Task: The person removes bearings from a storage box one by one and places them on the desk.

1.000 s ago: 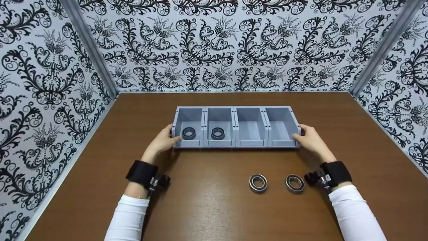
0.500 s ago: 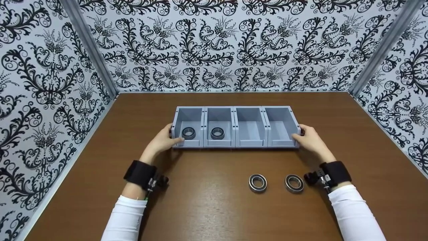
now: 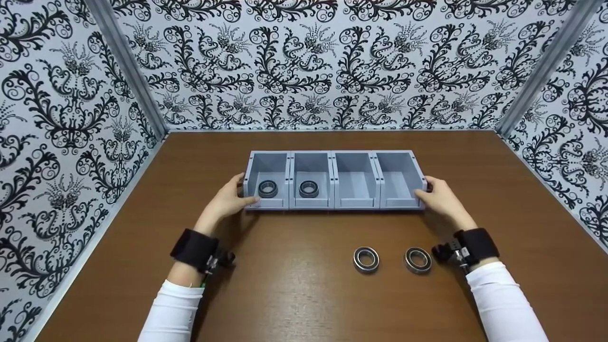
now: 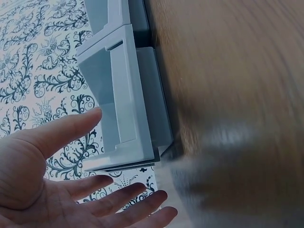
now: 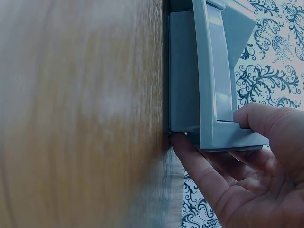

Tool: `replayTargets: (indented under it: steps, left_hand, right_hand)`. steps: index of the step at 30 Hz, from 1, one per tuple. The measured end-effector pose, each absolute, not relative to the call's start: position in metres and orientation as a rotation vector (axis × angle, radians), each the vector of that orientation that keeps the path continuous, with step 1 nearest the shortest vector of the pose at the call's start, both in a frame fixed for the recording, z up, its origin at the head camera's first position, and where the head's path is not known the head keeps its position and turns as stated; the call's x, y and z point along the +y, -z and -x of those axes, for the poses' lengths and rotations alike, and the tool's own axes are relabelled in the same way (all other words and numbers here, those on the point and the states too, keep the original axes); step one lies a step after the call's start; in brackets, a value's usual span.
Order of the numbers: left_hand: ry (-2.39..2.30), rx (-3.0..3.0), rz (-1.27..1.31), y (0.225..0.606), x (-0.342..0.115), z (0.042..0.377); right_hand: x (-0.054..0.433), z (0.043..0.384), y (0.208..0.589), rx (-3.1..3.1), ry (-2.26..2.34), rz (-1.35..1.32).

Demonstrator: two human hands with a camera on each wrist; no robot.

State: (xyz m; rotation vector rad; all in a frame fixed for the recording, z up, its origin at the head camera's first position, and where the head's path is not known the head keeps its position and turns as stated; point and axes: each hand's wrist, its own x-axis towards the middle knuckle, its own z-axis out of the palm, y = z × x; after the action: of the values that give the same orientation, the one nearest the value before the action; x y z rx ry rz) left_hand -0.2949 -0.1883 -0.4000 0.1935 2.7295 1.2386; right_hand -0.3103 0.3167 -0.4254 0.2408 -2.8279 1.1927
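Observation:
A row of joined grey storage bins point(image 3: 357, 203) stands on the table. The leftmost bin holds a ball bearing point(image 3: 268, 195), and the bin beside it another bearing point(image 3: 309, 195). At the row's left end is my left hand point(image 3: 226, 201), thumb over the bin's opening; in the left wrist view the fingers point(image 4: 128, 197) extend, loosely spread, outside the end wall. My right hand point(image 3: 442, 198) grips the right end, thumb inside the rim and fingers outside and beneath. Two more bearings, a left one point(image 3: 366, 269) and a right one point(image 3: 418, 269), lie in front of the row.
The brown wooden table point(image 3: 285, 294) spreads out around the bins. Patterned walls point(image 3: 304, 71) close off the back and both sides. Each wrist carries a black strap with a small camera; the right camera point(image 3: 442, 253) is close beside the right bearing.
My left wrist and forearm have shifted a little to the left, and the left fingers have loosened at the bin end. The right hand, bins and bearings have barely moved.

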Motion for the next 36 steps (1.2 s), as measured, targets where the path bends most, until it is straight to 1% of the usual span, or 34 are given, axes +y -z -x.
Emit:
replayTargets:
  steps: [17, 28, 36]
  left_hand:
    - [-1.065, 2.859, -0.207, 0.390, -0.187, 0.286]
    - [-0.954, 2.972, -0.116, 0.386, -0.186, 0.278]
    - [-0.829, 3.073, -0.120, 0.383, -0.183, 0.274]
  right_hand:
    - [0.317, 0.311, 0.425, -2.810, -1.197, -0.253]
    - [0.317, 0.310, 0.425, -2.830, -1.184, -0.248]
    - [0.317, 0.311, 0.426, -2.827, -1.149, -0.237]
